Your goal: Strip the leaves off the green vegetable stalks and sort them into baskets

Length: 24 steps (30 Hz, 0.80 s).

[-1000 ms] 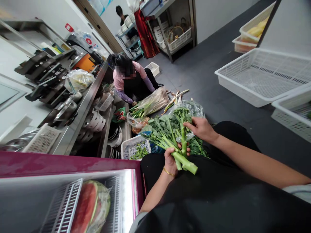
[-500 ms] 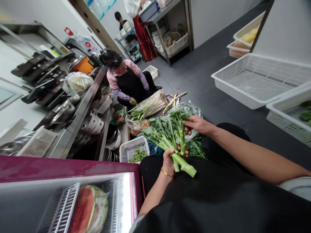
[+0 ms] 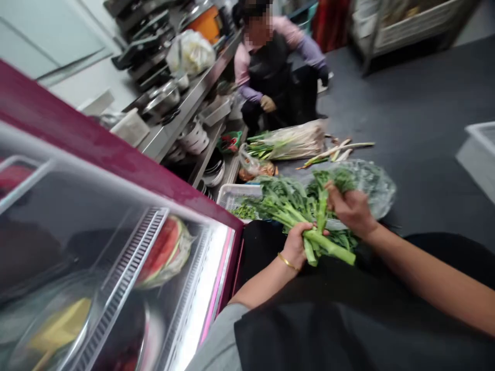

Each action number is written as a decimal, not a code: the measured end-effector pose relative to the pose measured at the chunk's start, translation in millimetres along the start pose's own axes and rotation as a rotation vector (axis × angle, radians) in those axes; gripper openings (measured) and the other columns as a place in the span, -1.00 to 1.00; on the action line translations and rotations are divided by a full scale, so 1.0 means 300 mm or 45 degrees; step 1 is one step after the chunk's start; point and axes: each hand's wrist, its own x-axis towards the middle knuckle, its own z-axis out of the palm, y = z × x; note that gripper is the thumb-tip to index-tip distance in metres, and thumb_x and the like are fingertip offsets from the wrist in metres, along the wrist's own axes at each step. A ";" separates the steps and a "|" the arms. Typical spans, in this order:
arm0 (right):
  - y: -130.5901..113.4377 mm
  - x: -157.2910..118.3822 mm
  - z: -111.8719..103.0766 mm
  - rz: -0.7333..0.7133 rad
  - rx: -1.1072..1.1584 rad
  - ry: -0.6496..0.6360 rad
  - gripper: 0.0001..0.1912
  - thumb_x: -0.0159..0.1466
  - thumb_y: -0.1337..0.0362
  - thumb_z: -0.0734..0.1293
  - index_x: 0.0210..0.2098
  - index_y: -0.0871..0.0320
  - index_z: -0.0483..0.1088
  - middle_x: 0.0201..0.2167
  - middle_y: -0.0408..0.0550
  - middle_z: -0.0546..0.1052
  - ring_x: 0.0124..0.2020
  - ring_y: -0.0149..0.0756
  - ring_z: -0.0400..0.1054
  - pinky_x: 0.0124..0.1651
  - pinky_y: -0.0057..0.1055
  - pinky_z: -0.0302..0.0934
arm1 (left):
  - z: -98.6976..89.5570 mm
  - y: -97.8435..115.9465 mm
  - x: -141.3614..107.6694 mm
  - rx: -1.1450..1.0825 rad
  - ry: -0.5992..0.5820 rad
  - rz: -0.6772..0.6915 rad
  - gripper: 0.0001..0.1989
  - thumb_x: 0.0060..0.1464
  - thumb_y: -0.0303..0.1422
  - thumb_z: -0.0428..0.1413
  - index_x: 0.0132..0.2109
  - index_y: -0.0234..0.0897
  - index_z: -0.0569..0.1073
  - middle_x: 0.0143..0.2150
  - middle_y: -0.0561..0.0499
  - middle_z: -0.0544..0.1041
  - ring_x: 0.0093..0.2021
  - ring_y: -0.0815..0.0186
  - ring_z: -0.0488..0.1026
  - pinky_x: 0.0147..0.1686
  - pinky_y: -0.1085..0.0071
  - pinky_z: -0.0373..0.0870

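My left hand is wrapped around a bunch of broccoli stalks with thick, pale green cut ends pointing toward the lower right. Their long leaves spread away to the upper left. My right hand is closed at the top of an upright stalk beside the bunch, its fingers pinched near the florets. Motion blur and the curled fingers hide exactly which part it grips. Behind and below the bunch lie more greens and a clear plastic bag.
An open purple-edged fridge with wrapped watermelon stands at left. A white basket holds cut greens. Bagged scallions lie on the floor before a crouching co-worker. Shelves hold cookware; a white crate is at right.
The view has swung left and down, showing more of the fridge. My right hand's fingers have curled in more tightly near the florets. My left hand still grips the bunch.
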 end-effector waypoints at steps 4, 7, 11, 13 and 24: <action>-0.205 0.281 0.128 -0.137 -0.223 -0.317 -0.64 0.29 0.06 0.19 -0.13 0.23 0.33 -0.41 0.10 0.50 -0.41 -0.13 0.38 -0.37 -0.34 0.09 | -0.103 0.022 0.082 -0.069 0.106 -0.087 -0.90 -0.19 -0.40 0.10 -0.48 -0.39 0.42 -0.60 -0.11 0.49 -0.58 0.21 0.47 -0.49 0.35 0.39; -0.275 0.409 0.126 -0.223 -0.280 -0.468 -0.52 0.13 0.00 0.37 -0.11 0.22 0.38 -0.33 0.10 0.52 -0.37 -0.15 0.38 -0.37 -0.36 0.11 | -0.150 0.045 0.099 -0.100 0.035 -0.127 -0.87 -0.19 -0.38 0.10 -0.45 -0.39 0.43 -0.54 -0.16 0.54 -0.55 0.20 0.48 -0.49 0.35 0.38; -0.098 0.351 -0.037 0.169 0.132 -0.312 -0.64 0.20 -0.01 0.29 -0.40 0.19 0.46 -0.55 -0.03 0.46 -0.55 -0.38 0.27 -0.46 -0.41 0.09 | -0.165 0.109 0.090 -0.120 -0.152 -0.078 -0.79 -0.24 -0.37 0.15 -0.37 -0.40 0.45 -0.38 -0.20 0.58 -0.47 0.21 0.51 -0.44 0.37 0.37; 0.024 0.257 -0.089 0.578 0.512 -0.352 -0.57 0.13 -0.08 0.33 -0.45 0.21 0.44 -0.67 -0.07 0.37 -0.68 -0.45 0.14 -0.60 -0.43 0.01 | -0.154 0.136 0.086 -0.121 -0.242 -0.042 -0.77 -0.25 -0.37 0.16 -0.36 -0.40 0.47 -0.33 -0.18 0.57 -0.37 0.19 0.53 -0.35 0.36 0.38; 0.110 0.090 0.038 0.775 0.567 -0.113 -0.53 -0.06 -0.12 0.44 -0.55 0.18 0.31 -0.74 -0.23 0.28 -0.68 -0.46 0.11 -0.62 -0.47 0.00 | -0.054 0.102 0.061 -0.047 -0.421 0.041 -0.73 -0.28 -0.31 0.16 -0.35 -0.36 0.49 -0.13 -0.21 0.55 -0.05 -0.01 0.49 -0.10 0.21 0.36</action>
